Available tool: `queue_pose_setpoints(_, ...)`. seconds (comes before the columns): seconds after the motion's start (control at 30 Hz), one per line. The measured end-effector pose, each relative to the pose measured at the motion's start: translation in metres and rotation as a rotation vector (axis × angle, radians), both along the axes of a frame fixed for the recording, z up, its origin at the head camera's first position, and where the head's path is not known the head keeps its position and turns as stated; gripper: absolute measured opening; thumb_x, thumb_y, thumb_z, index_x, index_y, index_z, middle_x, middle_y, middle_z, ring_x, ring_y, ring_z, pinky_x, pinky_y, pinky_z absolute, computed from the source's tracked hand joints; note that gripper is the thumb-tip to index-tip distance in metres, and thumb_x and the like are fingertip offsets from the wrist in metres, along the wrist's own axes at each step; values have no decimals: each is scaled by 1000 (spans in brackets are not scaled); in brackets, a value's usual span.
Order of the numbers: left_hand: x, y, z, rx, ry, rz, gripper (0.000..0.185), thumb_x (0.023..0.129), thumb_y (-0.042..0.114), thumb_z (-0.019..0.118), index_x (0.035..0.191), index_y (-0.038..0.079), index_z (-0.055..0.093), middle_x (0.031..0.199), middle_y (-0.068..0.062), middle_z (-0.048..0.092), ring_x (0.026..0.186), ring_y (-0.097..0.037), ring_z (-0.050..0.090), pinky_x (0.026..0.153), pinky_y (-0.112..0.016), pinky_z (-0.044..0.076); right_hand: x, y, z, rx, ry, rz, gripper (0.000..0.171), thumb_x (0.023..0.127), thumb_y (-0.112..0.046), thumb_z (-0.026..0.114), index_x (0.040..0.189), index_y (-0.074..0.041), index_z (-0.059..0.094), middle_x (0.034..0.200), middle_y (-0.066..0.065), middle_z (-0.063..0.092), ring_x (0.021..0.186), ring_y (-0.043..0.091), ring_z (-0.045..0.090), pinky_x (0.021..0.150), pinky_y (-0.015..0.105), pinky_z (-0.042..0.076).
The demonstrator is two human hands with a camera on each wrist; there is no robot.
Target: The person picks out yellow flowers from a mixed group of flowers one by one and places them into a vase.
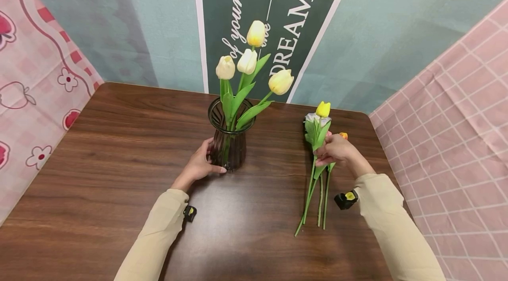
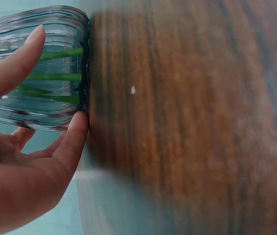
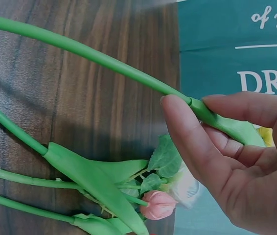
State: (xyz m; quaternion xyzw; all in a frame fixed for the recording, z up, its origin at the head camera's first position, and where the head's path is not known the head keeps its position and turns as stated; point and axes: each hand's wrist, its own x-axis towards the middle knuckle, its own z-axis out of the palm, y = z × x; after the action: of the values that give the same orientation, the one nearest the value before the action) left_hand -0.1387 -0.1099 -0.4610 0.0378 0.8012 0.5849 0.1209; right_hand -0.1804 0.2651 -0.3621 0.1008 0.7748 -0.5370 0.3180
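Observation:
A dark, ribbed glass vase (image 1: pixel 228 151) stands upright on the table with several cream-white tulips (image 1: pixel 247 61) in it. My left hand (image 1: pixel 200 162) holds the vase low down, thumb on one side and fingers on the other; green stems (image 2: pixel 55 77) show through the glass in the left wrist view. At the right, my right hand (image 1: pixel 337 148) pinches the stem of a yellow tulip (image 1: pixel 323 109) just where its leaf begins. Its stem (image 3: pixel 119 68) is above the other flowers in the right wrist view; the fingers partly hide its leaf.
Beneath the right hand lie more flowers: a whitish bloom (image 3: pixel 185 186), a pink bud (image 3: pixel 158 205) and an orange one (image 1: pixel 343 135). A teal cloth (image 1: pixel 166 29) with a dark printed panel hangs behind the wooden table (image 1: pixel 99 162). Pink cloths (image 1: pixel 468 109) flank both sides.

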Motion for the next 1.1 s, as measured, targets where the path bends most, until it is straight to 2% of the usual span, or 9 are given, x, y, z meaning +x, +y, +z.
queue_pose_setpoints(0.2,-3,-3,2,-38,5,-27,100,60,1,82,140,0,22,129,-26,41,115,-37,42,93,-44,40,1,1,7,-34,15,1,10,85,11,48,91,9,39,80,17,56,62,19,65,67,33,54)
queue_pose_setpoints(0.4,-10,-7,6,-29,-6,-99,106,58,-5,81,142,0,16,120,-28,45,109,-38,45,93,-47,38,3,1,10,-78,40,7,14,83,12,49,92,10,39,84,18,54,62,19,64,66,33,54)
queue_pose_setpoints(0.53,-16,-10,9,-12,-6,-155,108,57,-9,79,143,0,14,125,-29,42,111,-40,42,96,-49,33,4,2,11,-77,40,12,16,84,11,49,96,11,39,82,18,54,63,20,64,67,33,54)
queue_pose_setpoints(0.7,-20,-13,11,-42,-2,-196,102,59,-8,79,141,-1,19,126,-26,43,114,-40,42,97,-49,32,5,2,14,-70,43,15,14,85,10,49,97,12,41,79,16,57,64,19,64,68,33,54)
queue_pose_setpoints(0.93,-20,-12,6,-79,-4,-161,96,58,-6,81,138,0,27,122,-23,48,112,-36,45,95,-45,36,6,2,15,-77,34,7,13,86,10,47,97,12,40,79,14,57,64,18,64,69,33,54)
queue_pose_setpoints(1.1,-15,-7,4,-91,-25,-74,95,55,-5,82,136,5,33,120,-20,51,108,-33,48,91,-42,39,7,3,14,-78,40,6,14,86,10,47,98,13,40,80,16,56,64,18,64,69,33,54)
